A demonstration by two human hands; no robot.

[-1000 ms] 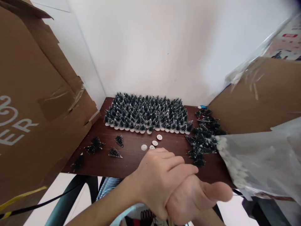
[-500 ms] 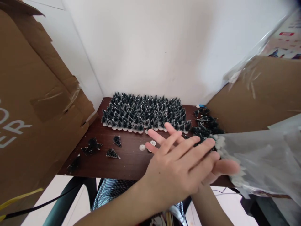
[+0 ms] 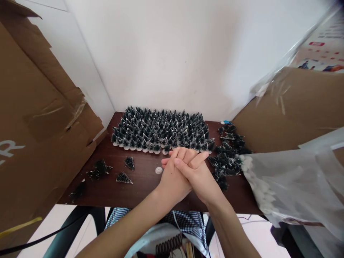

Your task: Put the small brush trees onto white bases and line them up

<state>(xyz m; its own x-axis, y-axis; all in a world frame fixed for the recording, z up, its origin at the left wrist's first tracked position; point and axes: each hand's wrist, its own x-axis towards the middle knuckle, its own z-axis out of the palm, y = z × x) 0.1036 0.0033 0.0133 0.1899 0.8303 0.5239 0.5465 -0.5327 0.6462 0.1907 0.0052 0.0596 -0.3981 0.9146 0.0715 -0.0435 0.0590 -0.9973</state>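
My left hand (image 3: pixel 173 179) and my right hand (image 3: pixel 201 177) are clasped together above the front of the table, fingers laced and bent around each other. No object shows in either one. Just beyond them stands a dense block of small dark green, snow-tipped bottle-brush trees (image 3: pixel 161 127) on round white bases. A white disc base (image 3: pixel 158 170) lies flat beside my left fingertips. To the right of my hands is a heap of loose trees (image 3: pixel 228 161) without bases.
Loose tree tops (image 3: pixel 100 170) lie scattered on the left of the brown table (image 3: pixel 113 193). A clear plastic bag of white bases (image 3: pixel 264 186) spills on the right. Cardboard boxes stand left (image 3: pixel 48 118) and right (image 3: pixel 290 107), with a white wall behind.
Before, my hands were laid across each other with fingers stretched out. They have moved left and folded into a clasp. The view has shifted slightly.
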